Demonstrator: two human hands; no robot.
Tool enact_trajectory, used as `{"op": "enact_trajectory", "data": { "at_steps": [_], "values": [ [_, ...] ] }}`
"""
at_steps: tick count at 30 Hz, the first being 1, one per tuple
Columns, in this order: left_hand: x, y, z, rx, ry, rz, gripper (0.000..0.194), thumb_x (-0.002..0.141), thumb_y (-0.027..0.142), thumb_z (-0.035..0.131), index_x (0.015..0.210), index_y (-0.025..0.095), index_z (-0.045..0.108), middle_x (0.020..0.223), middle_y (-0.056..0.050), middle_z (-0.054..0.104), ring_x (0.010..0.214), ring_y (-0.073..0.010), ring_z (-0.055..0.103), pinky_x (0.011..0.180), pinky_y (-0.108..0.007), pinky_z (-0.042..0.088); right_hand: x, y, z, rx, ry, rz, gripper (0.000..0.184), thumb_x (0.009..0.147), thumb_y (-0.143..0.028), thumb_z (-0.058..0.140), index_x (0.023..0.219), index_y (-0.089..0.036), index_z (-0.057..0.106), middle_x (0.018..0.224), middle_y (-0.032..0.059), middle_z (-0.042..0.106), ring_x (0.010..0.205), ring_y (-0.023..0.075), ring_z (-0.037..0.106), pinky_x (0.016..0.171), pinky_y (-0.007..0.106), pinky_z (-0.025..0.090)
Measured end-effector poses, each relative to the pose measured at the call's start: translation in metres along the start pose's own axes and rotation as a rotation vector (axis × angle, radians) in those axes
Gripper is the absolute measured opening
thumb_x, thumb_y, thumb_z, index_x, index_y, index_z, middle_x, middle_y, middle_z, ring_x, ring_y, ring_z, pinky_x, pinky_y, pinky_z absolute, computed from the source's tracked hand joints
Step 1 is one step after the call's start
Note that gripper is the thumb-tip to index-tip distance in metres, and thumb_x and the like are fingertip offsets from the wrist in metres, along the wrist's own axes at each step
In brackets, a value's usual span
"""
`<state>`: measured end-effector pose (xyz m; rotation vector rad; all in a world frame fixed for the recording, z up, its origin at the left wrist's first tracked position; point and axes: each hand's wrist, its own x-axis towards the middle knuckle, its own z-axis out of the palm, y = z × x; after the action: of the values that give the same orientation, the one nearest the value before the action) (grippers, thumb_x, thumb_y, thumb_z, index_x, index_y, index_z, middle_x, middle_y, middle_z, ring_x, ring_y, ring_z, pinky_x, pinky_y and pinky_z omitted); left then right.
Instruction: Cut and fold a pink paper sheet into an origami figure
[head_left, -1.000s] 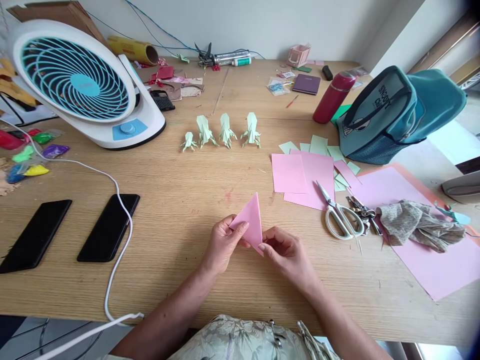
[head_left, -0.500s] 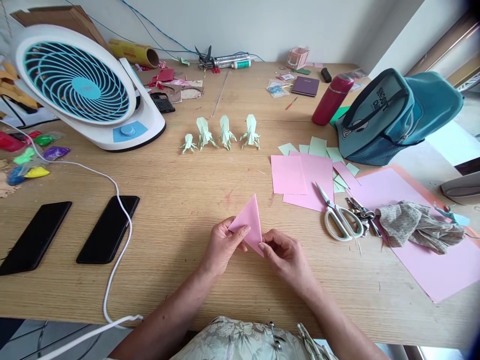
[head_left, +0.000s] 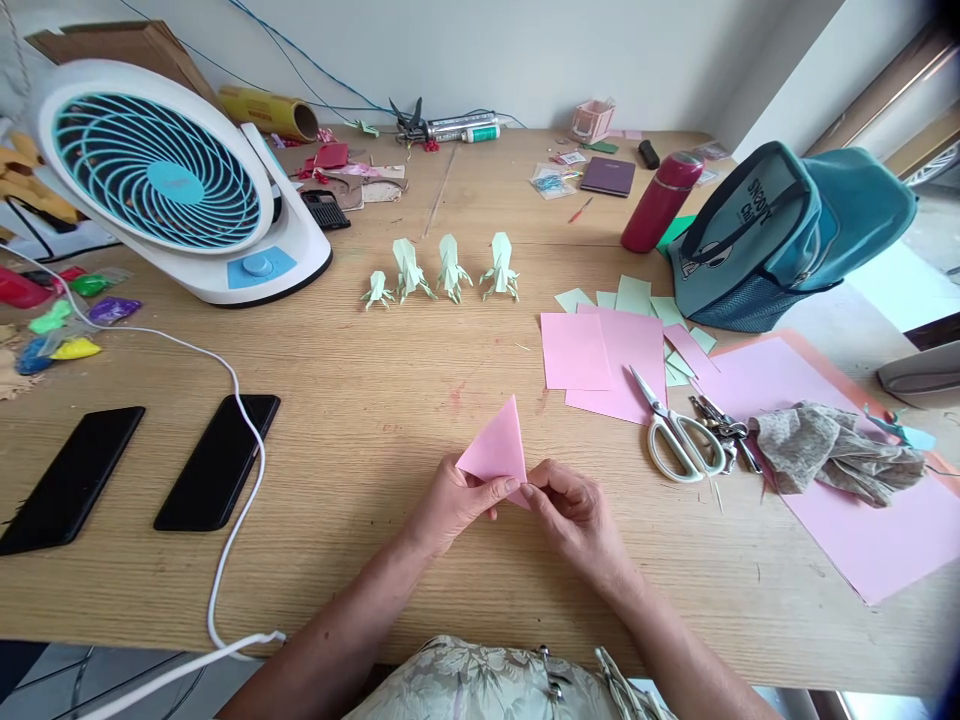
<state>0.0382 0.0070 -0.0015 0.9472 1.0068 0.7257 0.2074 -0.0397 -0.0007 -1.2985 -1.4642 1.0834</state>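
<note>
A folded pink paper [head_left: 498,446], triangular with its tip pointing away from me, is held between both hands above the table's near half. My left hand [head_left: 455,505] grips its lower left part, the thumb lying across the front near the bottom edge. At the lower right corner, my right hand [head_left: 574,510] pinches the paper between thumb and curled fingers. The back of the paper and some fingertips are hidden. Beyond it stand several pale green folded paper figures [head_left: 453,270] in a row, the leftmost one smaller.
White-handled scissors [head_left: 682,440] lie right of my hands, beside keys [head_left: 724,430] and pink sheets [head_left: 576,352]. Two black phones [head_left: 217,462] and a white cable [head_left: 253,480] are at left. A fan [head_left: 172,190], red bottle [head_left: 664,205] and teal bag [head_left: 780,240] stand farther back.
My left thumb has slid down and right along the pink paper to near its lower corner. The paper has turned slightly; my right hand keeps its pinch.
</note>
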Motion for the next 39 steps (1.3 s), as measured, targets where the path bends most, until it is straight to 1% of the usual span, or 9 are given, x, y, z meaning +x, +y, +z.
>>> {"op": "enact_trajectory", "data": {
  "at_steps": [3, 8, 13, 17, 22, 28, 33, 36, 39],
  "values": [
    [0.000, -0.002, 0.003, 0.040, 0.060, 0.003, 0.031, 0.069, 0.038, 0.083, 0.074, 0.011, 0.067, 0.065, -0.001, 0.061, 0.052, -0.0082, 0.049, 0.043, -0.018, 0.041, 0.000, 0.000, 0.001, -0.002, -0.022, 0.010, 0.023, 0.095, -0.026, 0.055, 0.075, -0.019, 0.063, 0.070, 0.0006, 0.058, 0.064, 0.0139, 0.049, 0.060, 0.026, 0.038],
    [0.000, -0.002, 0.005, 0.052, 0.092, -0.015, 0.035, 0.068, 0.041, 0.082, 0.070, 0.010, 0.067, 0.064, -0.002, 0.061, 0.053, -0.0086, 0.049, 0.043, -0.019, 0.039, 0.001, 0.004, 0.002, 0.038, -0.009, 0.074, 0.014, 0.090, -0.031, 0.064, 0.085, -0.019, 0.069, 0.076, 0.0028, 0.066, 0.066, 0.0150, 0.054, 0.060, 0.026, 0.041],
    [-0.001, 0.001, 0.006, 0.024, 0.083, -0.013, 0.033, 0.067, 0.039, 0.083, 0.071, 0.010, 0.069, 0.066, -0.003, 0.063, 0.055, -0.0102, 0.052, 0.045, -0.019, 0.043, 0.001, 0.004, 0.003, 0.035, 0.043, 0.057, 0.016, 0.090, -0.033, 0.065, 0.082, -0.019, 0.070, 0.073, 0.0027, 0.066, 0.063, 0.0143, 0.054, 0.057, 0.026, 0.041],
    [-0.002, 0.002, 0.007, 0.023, 0.089, -0.013, 0.033, 0.066, 0.040, 0.084, 0.071, 0.011, 0.070, 0.066, -0.004, 0.065, 0.056, -0.0114, 0.055, 0.046, -0.020, 0.044, 0.000, 0.004, 0.003, 0.035, 0.061, 0.077, 0.018, 0.089, -0.034, 0.065, 0.081, -0.018, 0.070, 0.073, 0.0032, 0.066, 0.062, 0.0142, 0.054, 0.056, 0.026, 0.041],
    [-0.001, 0.002, 0.008, -0.009, 0.099, -0.014, 0.034, 0.064, 0.041, 0.085, 0.070, 0.010, 0.071, 0.066, -0.004, 0.066, 0.058, -0.0125, 0.057, 0.049, -0.021, 0.047, 0.000, 0.005, 0.003, 0.056, 0.037, 0.094, 0.018, 0.088, -0.035, 0.068, 0.082, -0.019, 0.071, 0.076, 0.0046, 0.070, 0.066, 0.0159, 0.058, 0.060, 0.027, 0.046],
    [-0.001, 0.001, 0.005, -0.027, 0.071, -0.008, 0.033, 0.067, 0.041, 0.085, 0.069, 0.010, 0.072, 0.063, -0.003, 0.066, 0.058, -0.0116, 0.058, 0.057, -0.022, 0.050, -0.001, 0.002, 0.003, 0.122, 0.002, 0.097, 0.015, 0.089, -0.034, 0.068, 0.086, -0.020, 0.072, 0.079, 0.0048, 0.072, 0.067, 0.0167, 0.059, 0.067, 0.030, 0.050],
    [-0.001, 0.001, 0.006, -0.009, 0.060, -0.014, 0.033, 0.067, 0.041, 0.084, 0.071, 0.010, 0.073, 0.066, -0.004, 0.068, 0.061, -0.0133, 0.060, 0.059, -0.023, 0.051, -0.001, 0.000, 0.003, 0.069, 0.025, 0.088, 0.018, 0.090, -0.035, 0.066, 0.084, -0.019, 0.071, 0.077, 0.0051, 0.072, 0.067, 0.0169, 0.061, 0.061, 0.028, 0.047],
    [-0.002, 0.001, 0.006, 0.001, 0.077, -0.020, 0.034, 0.066, 0.041, 0.085, 0.070, 0.010, 0.073, 0.067, -0.005, 0.069, 0.061, -0.0142, 0.061, 0.058, -0.024, 0.051, 0.000, -0.003, 0.002, 0.028, 0.035, 0.072, 0.017, 0.090, -0.034, 0.065, 0.084, -0.019, 0.071, 0.076, 0.0039, 0.072, 0.062, 0.0145, 0.057, 0.055, 0.026, 0.042],
    [-0.001, 0.000, 0.006, 0.009, 0.076, -0.008, 0.033, 0.068, 0.040, 0.084, 0.070, 0.010, 0.073, 0.067, -0.005, 0.069, 0.060, -0.0136, 0.060, 0.056, -0.023, 0.050, 0.001, -0.006, 0.002, -0.004, 0.036, 0.043, 0.017, 0.091, -0.032, 0.063, 0.081, -0.020, 0.070, 0.074, 0.0028, 0.070, 0.060, 0.0135, 0.054, 0.054, 0.026, 0.039]
  ]
}}
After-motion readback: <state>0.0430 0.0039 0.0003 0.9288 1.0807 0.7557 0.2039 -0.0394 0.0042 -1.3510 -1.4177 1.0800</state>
